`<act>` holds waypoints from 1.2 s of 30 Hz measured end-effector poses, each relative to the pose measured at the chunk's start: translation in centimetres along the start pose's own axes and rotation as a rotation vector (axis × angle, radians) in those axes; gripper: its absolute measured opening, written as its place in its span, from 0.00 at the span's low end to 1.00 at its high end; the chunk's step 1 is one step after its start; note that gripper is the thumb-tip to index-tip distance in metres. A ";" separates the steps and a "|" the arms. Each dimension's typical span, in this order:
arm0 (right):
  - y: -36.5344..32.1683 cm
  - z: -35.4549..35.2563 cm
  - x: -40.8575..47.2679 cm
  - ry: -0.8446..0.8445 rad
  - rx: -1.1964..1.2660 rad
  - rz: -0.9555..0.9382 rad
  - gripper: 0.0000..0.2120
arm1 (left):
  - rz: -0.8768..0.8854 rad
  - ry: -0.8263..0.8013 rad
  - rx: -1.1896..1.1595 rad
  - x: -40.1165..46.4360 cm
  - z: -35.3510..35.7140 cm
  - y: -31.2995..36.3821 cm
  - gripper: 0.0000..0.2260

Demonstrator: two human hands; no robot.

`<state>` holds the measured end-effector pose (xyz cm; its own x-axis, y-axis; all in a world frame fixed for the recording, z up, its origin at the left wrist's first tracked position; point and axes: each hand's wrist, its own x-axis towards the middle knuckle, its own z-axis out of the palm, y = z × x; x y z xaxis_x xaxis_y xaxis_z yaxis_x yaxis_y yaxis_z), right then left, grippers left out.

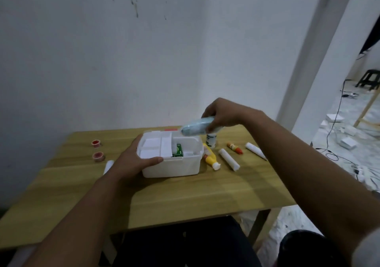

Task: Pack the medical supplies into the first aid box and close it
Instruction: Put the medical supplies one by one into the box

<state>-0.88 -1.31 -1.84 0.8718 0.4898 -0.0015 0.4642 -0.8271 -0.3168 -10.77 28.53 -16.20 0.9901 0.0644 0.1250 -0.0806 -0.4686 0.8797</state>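
The white first aid box (174, 167) stands open in the middle of the wooden table (185, 196). A white inner tray (154, 145) fills its left half and a green packet (178, 150) lies in the right half. My left hand (133, 160) grips the box's near left corner. My right hand (220, 114) holds a pale blue wrapped roll (195, 128), tilted down just above the box's far right edge. Right of the box lie a yellow bottle (210, 157), a white bottle (211, 140), two white rolls (228, 159) (255, 150) and an orange tube (234, 148).
Two small red-lidded cups (95, 143) (98, 156) and a white roll (108, 166) sit on the table's left side. A white wall rises behind the table. To the right, the floor holds cables, white boxes (347, 143) and a dark stool (369, 79).
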 end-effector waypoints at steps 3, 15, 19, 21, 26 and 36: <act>-2.1 2.6 1.0 -0.092 -0.176 -0.014 0.19 | -0.008 0.011 0.006 0.2 -0.2 -0.6 0.49; -5.5 10.1 3.7 -0.234 0.016 -0.001 0.11 | -0.035 0.024 0.037 1.1 -0.2 -2.2 0.55; -5.3 11.4 3.9 -0.208 0.053 0.016 0.07 | -0.035 0.030 0.048 1.2 -0.1 -2.6 0.55; -5.6 11.6 4.0 -0.205 0.035 -0.001 0.02 | -0.022 0.028 0.040 1.2 0.0 -2.5 0.53; -6.3 11.7 3.9 -0.218 0.029 0.029 0.05 | -0.027 0.021 0.031 1.1 -0.1 -2.4 0.54; -0.9 6.9 3.4 0.428 0.352 0.102 0.07 | -0.018 0.007 -0.003 1.0 -0.2 -2.3 0.53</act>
<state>0.59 3.01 -8.08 0.9294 0.1962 0.3127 0.3579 -0.6868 -0.6326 -9.62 29.87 -18.01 0.9906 0.0788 0.1122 -0.0631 -0.4649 0.8831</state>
